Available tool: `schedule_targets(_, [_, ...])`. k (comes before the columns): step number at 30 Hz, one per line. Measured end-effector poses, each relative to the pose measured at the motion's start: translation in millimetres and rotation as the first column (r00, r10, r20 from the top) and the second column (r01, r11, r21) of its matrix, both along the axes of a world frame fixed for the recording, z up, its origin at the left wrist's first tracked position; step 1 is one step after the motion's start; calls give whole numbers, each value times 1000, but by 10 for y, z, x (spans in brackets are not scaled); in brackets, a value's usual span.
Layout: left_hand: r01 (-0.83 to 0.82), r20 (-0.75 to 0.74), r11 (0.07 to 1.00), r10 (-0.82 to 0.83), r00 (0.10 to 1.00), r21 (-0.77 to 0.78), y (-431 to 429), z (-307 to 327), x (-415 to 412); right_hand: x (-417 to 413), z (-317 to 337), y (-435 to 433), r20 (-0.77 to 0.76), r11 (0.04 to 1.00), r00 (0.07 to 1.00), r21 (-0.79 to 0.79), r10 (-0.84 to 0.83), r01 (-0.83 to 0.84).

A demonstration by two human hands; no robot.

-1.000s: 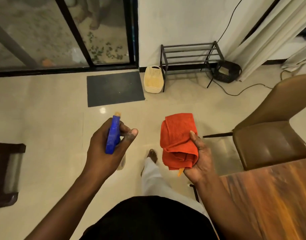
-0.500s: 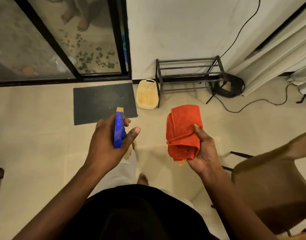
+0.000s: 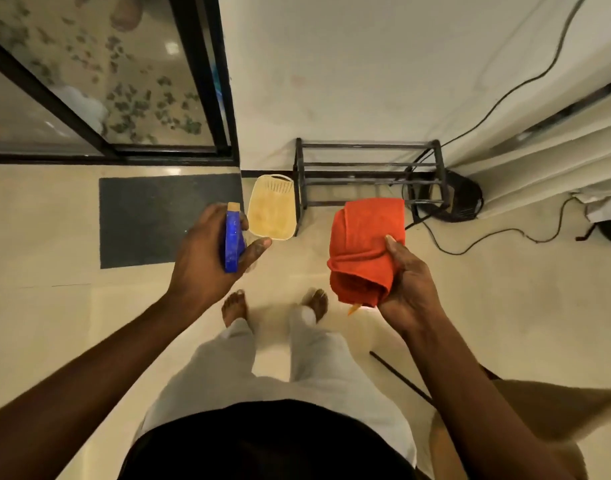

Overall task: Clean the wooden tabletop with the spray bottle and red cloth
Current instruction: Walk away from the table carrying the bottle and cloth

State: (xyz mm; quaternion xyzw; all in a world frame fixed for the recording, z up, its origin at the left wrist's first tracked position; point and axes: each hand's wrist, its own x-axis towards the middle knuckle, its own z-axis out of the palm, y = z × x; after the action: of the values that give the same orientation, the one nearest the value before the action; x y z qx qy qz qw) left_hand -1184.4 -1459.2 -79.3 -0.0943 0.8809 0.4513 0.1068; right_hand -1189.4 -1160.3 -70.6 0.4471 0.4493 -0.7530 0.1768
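My left hand is closed around the spray bottle, whose blue head with a pale nozzle tip points away from me; its body is hidden under my fingers. My right hand grips the folded red cloth, which stands up out of my palm with a small orange tag hanging below. Both are held at chest height over the pale tiled floor. The wooden tabletop is out of view.
A dark metal rack stands against the white wall, a cream plastic basket beside it. A grey doormat lies before a glass sliding door. A black fan and cables lie right. A brown chair is at lower right.
The view has swung away from the wooden table and chair toward the wall and rack. Both feet now stand side by side. Both hands keep their holds.
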Motion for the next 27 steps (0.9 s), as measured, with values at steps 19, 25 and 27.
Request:
schedule_targets(19, [4,312,1000,-1,950,-8,642,-3462,-1978,-2851,-3116,409,83,985,984,54,157,-162])
schedule_targets(25, [8,295,998,12,955,-65,847,-4503,-2302,-3121,-3854,429,51,948,952,93,301,-304])
schedule_targets(27, [51,305,996,-26,952,-72,843,-4742,-2324,-3132,-3940,467,26,916,925,130,378,-378])
